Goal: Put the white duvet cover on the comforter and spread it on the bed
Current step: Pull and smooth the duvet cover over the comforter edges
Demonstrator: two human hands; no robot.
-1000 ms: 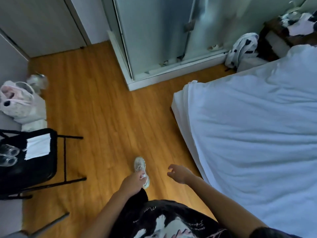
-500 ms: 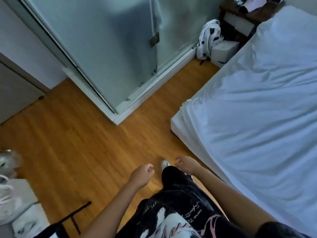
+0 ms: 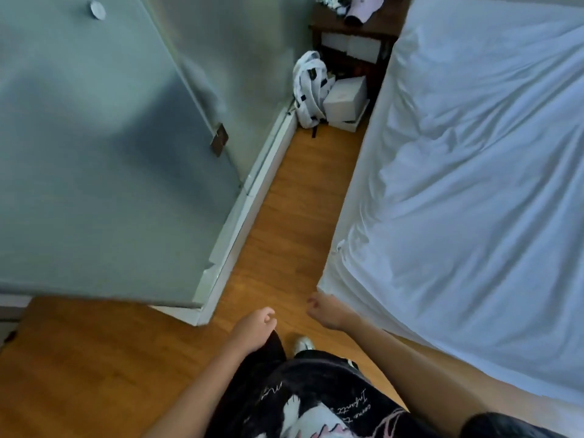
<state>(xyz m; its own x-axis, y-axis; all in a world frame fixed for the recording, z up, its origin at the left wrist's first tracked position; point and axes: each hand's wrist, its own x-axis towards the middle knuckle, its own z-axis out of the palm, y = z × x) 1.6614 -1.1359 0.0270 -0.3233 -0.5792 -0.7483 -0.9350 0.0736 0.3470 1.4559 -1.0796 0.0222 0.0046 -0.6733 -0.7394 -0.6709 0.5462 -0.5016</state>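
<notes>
The wrinkled white duvet cover [image 3: 474, 184] lies spread flat over the low bed [image 3: 328, 279], filling the right side of the view, its near left corner hanging just over the mattress edge. The person stands on the orange-brown wooden plank floor [image 3: 284, 200] at that corner. The left hand [image 3: 254, 327] hangs over the floor above a black trouser leg, its fingers [image 3: 268, 314] loosely curled and holding nothing. The right hand [image 3: 325, 309] is just beside the corner of the bed, fingers also curled in loosely; it seems to hold nothing, though the blur makes that hard to confirm. A white shoe [image 3: 304, 344] shows between the two arms. At the far end of the floor strip, a white backpack with black marks [image 3: 308, 90] leans beside a white cardboard box [image 3: 344, 96], below a dark wooden nightstand [image 3: 354, 26]. A frosted glass partition [image 3: 110, 153] stands to the left.
</notes>
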